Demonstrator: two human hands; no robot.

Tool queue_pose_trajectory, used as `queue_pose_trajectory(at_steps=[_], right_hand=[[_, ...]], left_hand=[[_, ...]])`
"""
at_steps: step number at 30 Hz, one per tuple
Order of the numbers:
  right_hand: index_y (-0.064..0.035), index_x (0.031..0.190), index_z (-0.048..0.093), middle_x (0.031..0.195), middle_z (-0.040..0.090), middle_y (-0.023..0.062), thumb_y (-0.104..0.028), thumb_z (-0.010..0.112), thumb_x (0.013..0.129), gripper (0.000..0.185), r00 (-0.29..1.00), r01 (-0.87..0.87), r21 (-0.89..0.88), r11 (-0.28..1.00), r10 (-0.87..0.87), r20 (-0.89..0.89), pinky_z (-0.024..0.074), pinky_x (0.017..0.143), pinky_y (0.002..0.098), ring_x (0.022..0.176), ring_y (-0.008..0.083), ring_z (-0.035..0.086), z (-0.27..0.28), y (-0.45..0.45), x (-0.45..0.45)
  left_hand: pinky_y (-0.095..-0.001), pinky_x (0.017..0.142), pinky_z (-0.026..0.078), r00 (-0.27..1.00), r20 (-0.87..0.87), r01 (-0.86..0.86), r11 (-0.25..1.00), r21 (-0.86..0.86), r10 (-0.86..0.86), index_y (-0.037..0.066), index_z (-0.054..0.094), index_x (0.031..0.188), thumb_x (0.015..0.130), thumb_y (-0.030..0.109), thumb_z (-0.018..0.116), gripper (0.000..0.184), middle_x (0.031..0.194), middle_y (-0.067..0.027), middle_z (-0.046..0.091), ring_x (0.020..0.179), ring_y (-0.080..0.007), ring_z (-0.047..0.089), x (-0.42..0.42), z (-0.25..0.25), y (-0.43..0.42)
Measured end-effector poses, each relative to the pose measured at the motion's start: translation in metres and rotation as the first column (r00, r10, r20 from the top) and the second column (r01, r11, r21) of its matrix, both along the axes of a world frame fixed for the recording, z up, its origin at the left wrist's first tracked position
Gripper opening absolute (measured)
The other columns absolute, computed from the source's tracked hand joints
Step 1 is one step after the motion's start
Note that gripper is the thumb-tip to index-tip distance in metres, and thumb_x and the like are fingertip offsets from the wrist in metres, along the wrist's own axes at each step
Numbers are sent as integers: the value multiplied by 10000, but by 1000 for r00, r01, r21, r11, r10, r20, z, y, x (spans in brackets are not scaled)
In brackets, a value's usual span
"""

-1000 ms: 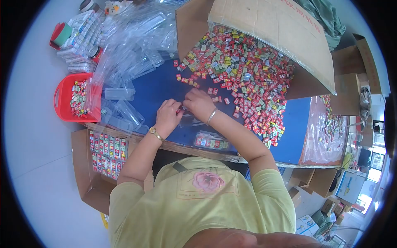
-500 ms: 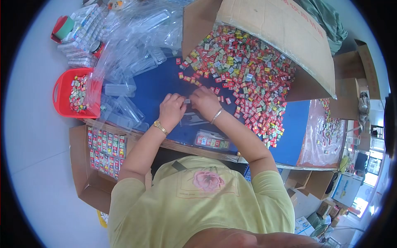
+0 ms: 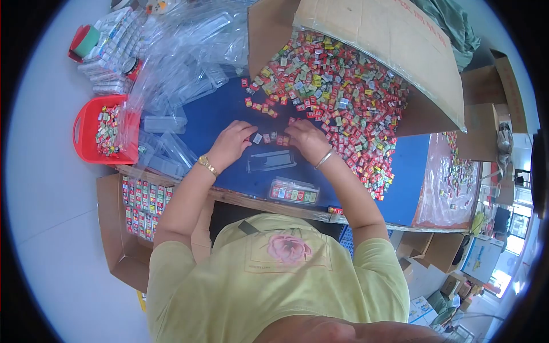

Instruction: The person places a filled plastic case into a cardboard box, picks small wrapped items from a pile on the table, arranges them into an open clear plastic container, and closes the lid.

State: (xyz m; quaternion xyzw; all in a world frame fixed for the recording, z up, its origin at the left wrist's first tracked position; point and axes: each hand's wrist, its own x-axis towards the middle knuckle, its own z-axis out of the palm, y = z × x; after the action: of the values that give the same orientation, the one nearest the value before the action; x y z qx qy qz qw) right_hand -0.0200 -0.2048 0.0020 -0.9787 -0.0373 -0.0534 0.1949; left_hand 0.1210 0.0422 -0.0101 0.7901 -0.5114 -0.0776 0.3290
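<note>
My left hand [image 3: 233,142] is on the left of the blue tabletop, thumb and index finger slightly apart with nothing between them. Just off its fingertips lies a small pale box [image 3: 257,138]. A red-and-white small box [image 3: 266,138] and others continue that short row toward my right hand [image 3: 307,140]. My right fingers are bent in on a small red box at the row's right end, partly hidden by them. Below the row rests a clear plastic tray [image 3: 270,162]. Nearer the table edge sits a clear pack [image 3: 294,191] filled with small boxes.
A big tipped carton [image 3: 377,34] spills a heap of small boxes [image 3: 343,97] at the right. Clear plastic cases [image 3: 194,86] pile up at the left, beside a red basket [image 3: 86,134]. A carton [image 3: 123,260] of filled packs stands below the table's left edge.
My hands have moved apart, the left one leftward and the right one rightward. A short row of small boxes now shows between them, and the clear tray is more exposed.
</note>
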Motion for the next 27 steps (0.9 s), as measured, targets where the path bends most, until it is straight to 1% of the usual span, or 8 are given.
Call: queue_pose_trajectory(at_steps=[1,5,9,13,16,22,25,27], right_hand=[[-109,1105,696,1124,666,67,-117,785,749,367,999,-30,-56,998,31,18,557,899,399,1112,284,614,1,0,-2],[-119,1128,686,1119,663,52,-122,786,746,395,1000,1,-124,992,-2,-5,562,886,391,1102,281,615,3,4,-9],[-127,1122,684,1104,658,37,-130,787,746,390,999,34,-157,987,-36,-15,564,878,387,1088,275,616,6,4,-8],[-133,1118,686,1097,650,27,-152,791,745,388,1000,11,-162,987,-12,-1,562,876,387,1081,273,611,-4,0,-5],[-132,1117,685,1095,650,28,-168,790,752,382,1000,-5,-153,988,3,-17,562,877,389,1084,278,610,-2,0,-3],[-136,1106,687,1076,652,29,-191,788,764,360,1000,-6,-101,995,6,-3,563,872,392,1096,286,610,-3,-1,-7],[-120,1097,708,1124,654,43,-166,798,768,344,998,-30,-76,997,26,-56,541,952,400,1174,291,597,8,6,-6],[-124,1099,709,1115,656,39,-168,797,765,348,998,-34,-89,995,29,-62,540,952,398,1167,284,598,1,6,-6]], left_hand=[[-410,942,539,1000,1,3,1000,-2,-3,40,701,1173,760,31,786,422,1121,-129,665,1063,-324,633,2,-2,-3],[-410,949,536,996,11,83,996,32,-83,41,683,1195,774,83,781,435,1161,-111,653,1101,-316,605,2,-4,-12],[-406,950,538,1000,10,-13,996,90,12,50,687,1200,776,125,792,443,1157,-99,652,1108,-311,601,-12,0,-19],[-404,918,556,997,64,-56,994,94,50,79,699,1186,772,173,803,438,1164,-71,648,1106,-293,602,-22,13,-29],[-380,866,568,996,87,-13,977,211,-5,97,720,1172,744,183,835,451,1140,-37,637,1045,-253,615,-21,17,-38],[-374,830,575,992,120,-54,985,165,34,114,732,1150,756,193,825,412,1142,-15,639,1042,-236,615,-32,9,-34],[-376,832,574,987,138,-102,986,132,84,111,730,1148,765,179,815,397,1131,-13,644,1041,-240,617,-39,12,-36],[-376,837,573,986,153,-93,984,150,69,112,722,1159,765,168,812,408,1130,-16,646,1041,-243,618,-39,7,-39]])
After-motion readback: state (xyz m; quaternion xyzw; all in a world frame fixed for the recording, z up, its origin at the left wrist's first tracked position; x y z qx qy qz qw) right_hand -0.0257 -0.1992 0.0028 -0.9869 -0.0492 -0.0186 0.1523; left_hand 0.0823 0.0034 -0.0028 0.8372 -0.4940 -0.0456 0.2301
